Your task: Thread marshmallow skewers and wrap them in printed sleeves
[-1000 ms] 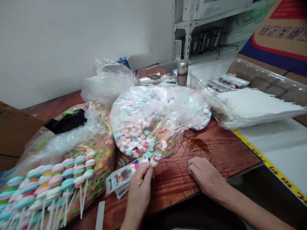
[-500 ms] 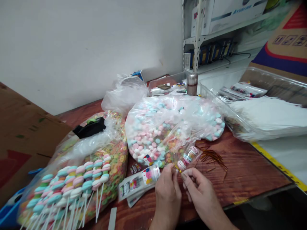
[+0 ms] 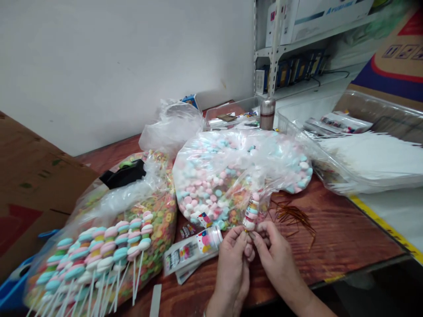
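A marshmallow skewer (image 3: 251,212) in a clear printed wrapper points away from me, over the table. My left hand (image 3: 233,264) is closed, pinching the gathered lower end of its wrapper. At that neck shows a bit of gold twist tie (image 3: 245,230). My right hand (image 3: 279,257) is closed too, its thumb and fingertips pinched at the tie beside the left fingertips. The skewer's stick is hidden by my hands. To the right lies a loose pile of gold twist ties (image 3: 292,214). Flat printed wrappers (image 3: 188,255) lie left of my left hand.
Several unwrapped marshmallow skewers (image 3: 105,251) rest on a bag of ring candies (image 3: 163,220). Behind my hands sits a big bag of marshmallows (image 3: 205,176). A clear tray (image 3: 333,187) with white sticks stands right, a tape dispenser (image 3: 124,174) left, a metal canister (image 3: 267,113) behind.
The wrapped skewer has swung from leaning right to nearly straight ahead. My right hand has shifted slightly up, and both hands' fingertips have turned about the wrapper's neck.
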Demonstrator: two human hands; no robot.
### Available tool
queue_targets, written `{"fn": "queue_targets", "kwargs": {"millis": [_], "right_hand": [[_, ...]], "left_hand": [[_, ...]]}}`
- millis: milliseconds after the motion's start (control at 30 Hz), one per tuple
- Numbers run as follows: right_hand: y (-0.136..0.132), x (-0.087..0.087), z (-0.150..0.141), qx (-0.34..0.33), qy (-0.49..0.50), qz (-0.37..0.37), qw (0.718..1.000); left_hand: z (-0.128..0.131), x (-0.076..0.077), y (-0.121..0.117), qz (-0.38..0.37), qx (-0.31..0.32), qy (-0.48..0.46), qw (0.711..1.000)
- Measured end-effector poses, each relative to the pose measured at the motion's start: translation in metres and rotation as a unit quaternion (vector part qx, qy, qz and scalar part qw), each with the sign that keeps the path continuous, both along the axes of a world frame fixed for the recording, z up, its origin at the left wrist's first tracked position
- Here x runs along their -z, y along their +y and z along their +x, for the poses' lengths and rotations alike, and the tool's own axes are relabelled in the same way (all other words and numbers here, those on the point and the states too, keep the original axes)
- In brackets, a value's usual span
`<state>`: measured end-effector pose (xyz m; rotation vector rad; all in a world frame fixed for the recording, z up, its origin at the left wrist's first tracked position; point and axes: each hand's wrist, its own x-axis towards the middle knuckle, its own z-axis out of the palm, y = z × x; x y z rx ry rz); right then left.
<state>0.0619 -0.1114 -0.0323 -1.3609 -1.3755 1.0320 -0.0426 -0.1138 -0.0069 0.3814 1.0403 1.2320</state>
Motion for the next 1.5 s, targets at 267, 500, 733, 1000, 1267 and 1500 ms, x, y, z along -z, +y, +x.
{"fn": "queue_targets", "kwargs": {"millis": [267,500,733,1000,1267,1500], "right_hand": [[0.004,-0.008,0.009,-0.062,-0.053,0.086,0.993],[-0.003,-0.011,0.002,-0.067,-0.033,0.080,0.994],[0.000,-0.016,0.007,-0.045,-0.014,0.062,0.997],[-0.006,-0.047,0.042,-0.107,-0.050,0.141,0.983],[-0.013,-0.030,0.043,-0.150,0.150,-0.118,0.970],[-0.028,-0.044,0.012,-0.269,0.066,0.036,0.960]], "left_hand": [[-0.015,0.006,-0.009,0.188,0.051,0.395,0.898],[-0.009,0.002,-0.009,0.131,0.048,0.384,0.913],[-0.013,-0.013,-0.003,0.177,0.109,0.319,0.925],[-0.044,-0.047,-0.003,0.288,0.306,0.432,0.798],[-0.030,-0.056,-0.018,0.309,0.272,0.410,0.814],[-0.046,-0.058,-0.053,0.149,0.136,0.139,0.970]]}}
